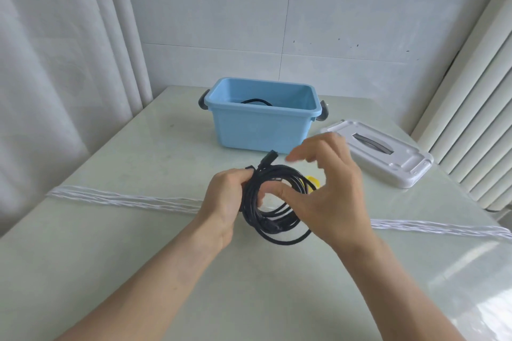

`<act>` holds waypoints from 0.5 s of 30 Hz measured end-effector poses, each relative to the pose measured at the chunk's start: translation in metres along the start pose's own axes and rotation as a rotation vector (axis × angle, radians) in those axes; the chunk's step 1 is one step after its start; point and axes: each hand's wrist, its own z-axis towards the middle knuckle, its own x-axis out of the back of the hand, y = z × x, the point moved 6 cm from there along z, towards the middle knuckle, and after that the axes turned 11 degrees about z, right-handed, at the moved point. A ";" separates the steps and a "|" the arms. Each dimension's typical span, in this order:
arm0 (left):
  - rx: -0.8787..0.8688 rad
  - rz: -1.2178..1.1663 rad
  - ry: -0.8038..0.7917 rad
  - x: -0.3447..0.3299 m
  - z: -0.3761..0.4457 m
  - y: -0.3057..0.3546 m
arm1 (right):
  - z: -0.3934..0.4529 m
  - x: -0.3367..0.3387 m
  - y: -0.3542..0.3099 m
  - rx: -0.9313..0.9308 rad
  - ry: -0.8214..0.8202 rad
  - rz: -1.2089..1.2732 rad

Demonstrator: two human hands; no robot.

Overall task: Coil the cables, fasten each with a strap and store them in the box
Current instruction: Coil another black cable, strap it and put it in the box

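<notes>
A black cable (277, 219) wound into a coil hangs just above the table, and my left hand (225, 199) grips its left side with one plug end sticking up past the fingers. My right hand (329, 188) hovers over the coil's right side with fingers spread and thumb reaching into the loop. A yellow strap (313, 181) shows behind the coil, partly hidden by my right hand. The blue box (263, 124) stands open further back, with another black cable (256, 101) lying inside it.
The box's white lid (385, 152) lies to the right of the box. A white cable (124, 199) stretches across the table from left to right behind my hands. Curtains hang on the left and a radiator stands at the right.
</notes>
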 end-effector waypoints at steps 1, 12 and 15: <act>-0.004 -0.023 0.029 0.003 0.002 0.001 | -0.002 -0.002 -0.007 0.045 -0.031 0.038; -0.066 -0.036 -0.091 0.001 0.003 0.007 | -0.014 -0.020 0.036 -0.365 -0.266 -0.020; 0.009 -0.148 -0.220 -0.004 0.002 0.008 | -0.015 -0.029 0.035 -0.383 -0.353 0.057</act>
